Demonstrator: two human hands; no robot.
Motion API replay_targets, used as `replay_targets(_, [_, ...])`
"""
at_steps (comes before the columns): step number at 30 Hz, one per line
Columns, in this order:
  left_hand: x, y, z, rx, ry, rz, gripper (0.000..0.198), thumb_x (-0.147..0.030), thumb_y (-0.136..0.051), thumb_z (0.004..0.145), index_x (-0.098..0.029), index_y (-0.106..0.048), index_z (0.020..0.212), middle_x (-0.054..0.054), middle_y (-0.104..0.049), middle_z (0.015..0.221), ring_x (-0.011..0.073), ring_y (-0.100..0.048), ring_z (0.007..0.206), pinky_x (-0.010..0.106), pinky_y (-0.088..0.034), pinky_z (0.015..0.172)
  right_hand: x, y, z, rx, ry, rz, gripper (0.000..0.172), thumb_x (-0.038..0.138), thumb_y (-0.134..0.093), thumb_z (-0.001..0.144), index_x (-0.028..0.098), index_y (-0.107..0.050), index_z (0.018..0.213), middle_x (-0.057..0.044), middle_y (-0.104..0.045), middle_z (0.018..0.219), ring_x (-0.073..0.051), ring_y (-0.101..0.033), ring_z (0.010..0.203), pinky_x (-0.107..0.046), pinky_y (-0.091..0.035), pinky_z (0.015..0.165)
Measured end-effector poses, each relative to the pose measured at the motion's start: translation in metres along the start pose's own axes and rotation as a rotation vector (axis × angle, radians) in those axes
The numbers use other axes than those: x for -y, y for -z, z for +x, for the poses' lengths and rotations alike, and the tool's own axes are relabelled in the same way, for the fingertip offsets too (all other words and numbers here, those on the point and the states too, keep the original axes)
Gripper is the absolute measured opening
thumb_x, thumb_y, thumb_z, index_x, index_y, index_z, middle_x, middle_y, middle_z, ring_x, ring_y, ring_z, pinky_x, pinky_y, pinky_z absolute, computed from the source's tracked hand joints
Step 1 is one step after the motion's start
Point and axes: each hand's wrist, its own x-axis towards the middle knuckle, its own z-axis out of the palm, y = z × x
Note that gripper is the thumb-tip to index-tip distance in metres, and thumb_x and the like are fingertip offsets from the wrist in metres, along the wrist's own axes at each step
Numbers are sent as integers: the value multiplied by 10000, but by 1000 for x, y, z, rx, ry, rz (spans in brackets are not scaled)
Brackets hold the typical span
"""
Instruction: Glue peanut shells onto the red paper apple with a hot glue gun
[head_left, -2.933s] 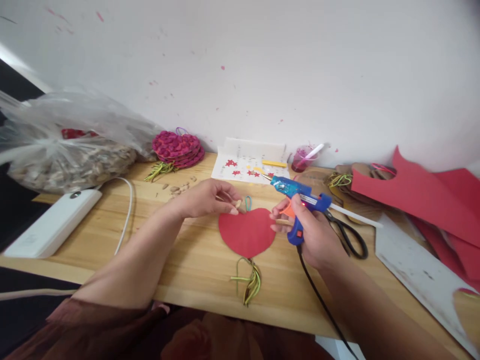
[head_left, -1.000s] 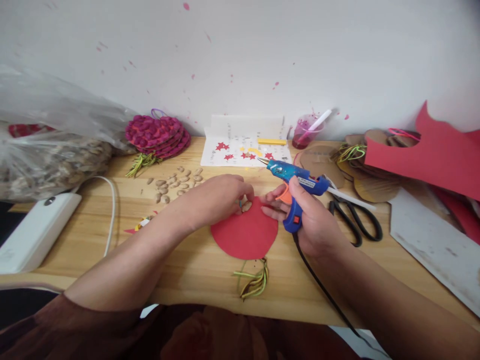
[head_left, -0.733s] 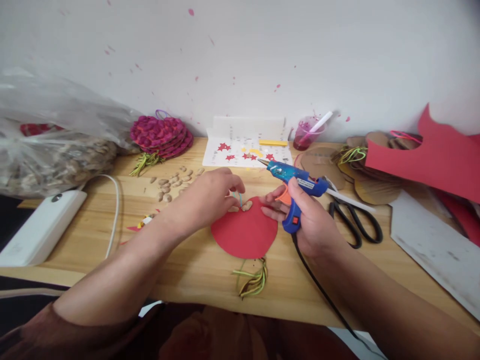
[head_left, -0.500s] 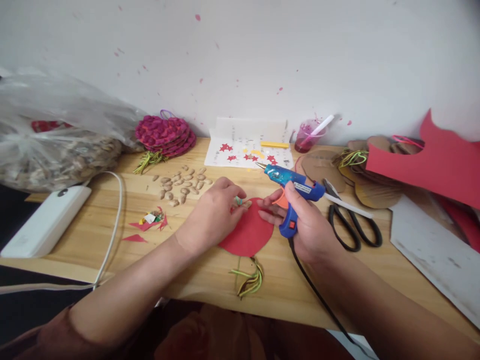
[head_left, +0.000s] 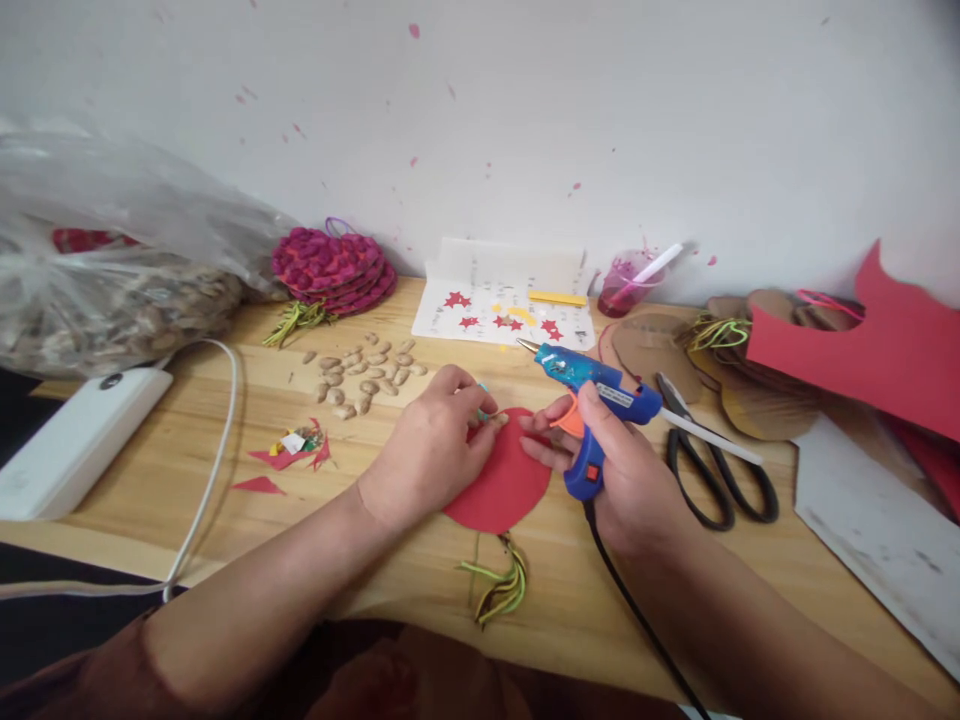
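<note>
A round red card [head_left: 504, 490] lies on the wooden table, with a green-and-yellow yarn tassel [head_left: 504, 585] at its near edge. My left hand [head_left: 439, 445] is closed in a pinch at the card's upper left edge, on a small beige nutshell [head_left: 501, 420]. A bit of turquoise shows by its fingertips. In my right hand [head_left: 619, 460] is a blue hot glue gun [head_left: 600, 385] with an orange trigger, held over the card's right side. Its nozzle points up and to the left, apart from the card, and a white glue stick [head_left: 712, 437] sticks out behind.
Loose nutshells [head_left: 367, 375] are scattered left of centre, near red paper scraps [head_left: 296, 450]. Black-handled scissors [head_left: 724, 475] lie at right beside cardboard shapes [head_left: 652, 345]. A white power strip [head_left: 90, 440] and a bag of shells [head_left: 112, 300] occupy the left. Behind are a paper with stars [head_left: 502, 310] and a cup [head_left: 626, 285].
The view has shifted slightly, so everything sits a little lower. My left hand stays pinched at the card's edge, and my right hand still holds the glue gun in nearly the same pose.
</note>
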Motion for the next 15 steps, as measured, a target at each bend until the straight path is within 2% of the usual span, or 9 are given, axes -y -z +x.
replay_targets(3, [-1,0,0,2,0,-17,76,-168,-645,902,-155,-719,909,60,-607,1006,133,-624,772,262,-553,699,0,0,0,-13,-2,-7,347,561,-814,771,221,-746,790,-10,-684,860,-217,-719,885,-408,-628,830])
replay_targets(9, [-4,1,1,7,0,-40,88,-126,-631,895,-153,-715,901,67,-615,1013,147,-642,813,273,-575,721,1,-2,-1,-10,5,-33,326,546,-798,796,225,-749,774,-19,-692,845,-224,-719,891,-355,-620,748])
replay_targets(15, [-1,3,-1,2,-31,-43,146,-98,-629,876,-153,-712,982,63,-630,1014,156,-656,823,289,-582,751,1,-1,1,-7,-22,-25,336,552,-792,802,218,-753,789,-28,-690,863,-227,-714,918,-380,-620,797])
